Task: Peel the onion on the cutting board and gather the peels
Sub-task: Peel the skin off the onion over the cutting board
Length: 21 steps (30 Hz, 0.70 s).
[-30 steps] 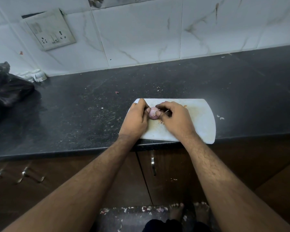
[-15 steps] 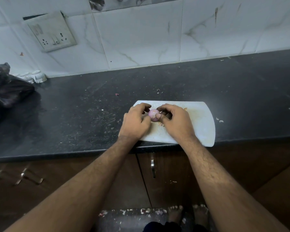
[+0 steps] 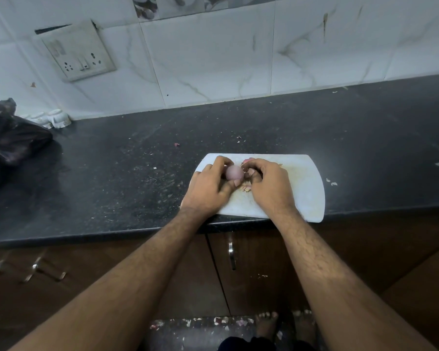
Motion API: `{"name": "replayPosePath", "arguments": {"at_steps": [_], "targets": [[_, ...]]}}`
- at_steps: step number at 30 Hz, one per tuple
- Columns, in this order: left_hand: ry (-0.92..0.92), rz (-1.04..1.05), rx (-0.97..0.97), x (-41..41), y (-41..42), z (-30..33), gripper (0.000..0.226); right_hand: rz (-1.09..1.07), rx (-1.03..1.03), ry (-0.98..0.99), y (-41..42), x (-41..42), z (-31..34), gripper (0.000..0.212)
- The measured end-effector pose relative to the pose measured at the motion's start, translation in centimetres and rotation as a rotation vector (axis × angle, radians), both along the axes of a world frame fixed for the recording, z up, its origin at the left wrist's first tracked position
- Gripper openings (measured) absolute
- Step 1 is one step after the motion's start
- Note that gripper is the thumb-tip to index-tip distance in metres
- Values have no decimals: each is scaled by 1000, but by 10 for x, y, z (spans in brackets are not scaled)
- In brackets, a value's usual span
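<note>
Now the left hand [image 3: 208, 183] is gripping the small pinkish onion [image 3: 234, 172], with its fingers curled round it from the left side. Beside it the right hand [image 3: 269, 183] is pinching what seems to be a piece of peel [image 3: 250, 171], though the fingers are hiding most of it. Both hands are resting over the left half of the white cutting board [image 3: 304, 188]. Some loose peels [image 3: 246, 189] are lying on the board between the hands. The board is sitting at the front edge of the dark counter [image 3: 137, 173], slightly overhanging it.
</note>
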State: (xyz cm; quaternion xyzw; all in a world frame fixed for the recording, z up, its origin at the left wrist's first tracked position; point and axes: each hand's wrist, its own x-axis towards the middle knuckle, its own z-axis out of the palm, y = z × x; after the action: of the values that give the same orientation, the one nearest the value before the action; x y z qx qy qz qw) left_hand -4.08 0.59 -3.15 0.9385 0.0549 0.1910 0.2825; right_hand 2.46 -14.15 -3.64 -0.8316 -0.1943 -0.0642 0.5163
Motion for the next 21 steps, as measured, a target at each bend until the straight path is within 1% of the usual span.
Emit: {"name": "replayPosePath", "arguments": {"at_steps": [2,7,17,21], "targets": [[7,-1,11,1,2,-3,34,3,-15,11,0,0,0,27],[20,14,-25,5,7,-6,41,19,-29,24,2,3,1,21],[12,-11,57,7,8,-9,41,-30,-31,0,-1,-2,5,16],[2,-30,73,8,9,-10,40,-35,-45,32,-1,-1,6,16]]}}
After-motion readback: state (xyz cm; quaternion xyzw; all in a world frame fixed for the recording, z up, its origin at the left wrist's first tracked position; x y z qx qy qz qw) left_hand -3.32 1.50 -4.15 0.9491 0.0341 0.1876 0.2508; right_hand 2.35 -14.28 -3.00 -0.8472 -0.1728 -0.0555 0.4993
